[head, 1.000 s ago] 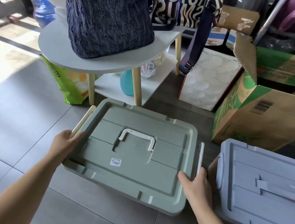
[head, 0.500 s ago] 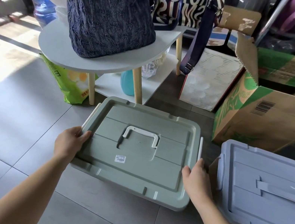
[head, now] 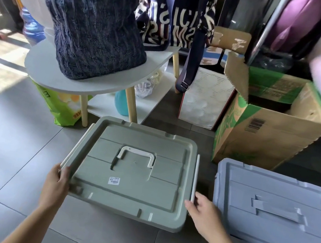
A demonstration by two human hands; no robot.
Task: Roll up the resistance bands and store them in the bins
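Observation:
A sage-green storage bin (head: 132, 191) with its lid on, a white top handle (head: 136, 155) and white side latches sits on the grey tile floor in front of me. My left hand (head: 57, 183) grips the bin's near left corner at the end of the left latch. On the other side, my right hand (head: 202, 213) holds the near right edge, fingers against the lower end of the right latch. A blue-grey lidded bin (head: 275, 216) lies just to the right. No resistance band is in view.
A low round white table (head: 42, 70) carrying a dark knitted bag (head: 94, 30) stands behind the green bin, with a green snack bag (head: 62, 104) under it. An open cardboard box (head: 265, 131) and a white patterned bag (head: 203, 103) stand at the back right.
The green bin has slid a little away from me along the floor. Both hands have shifted along its sides toward the near corners.

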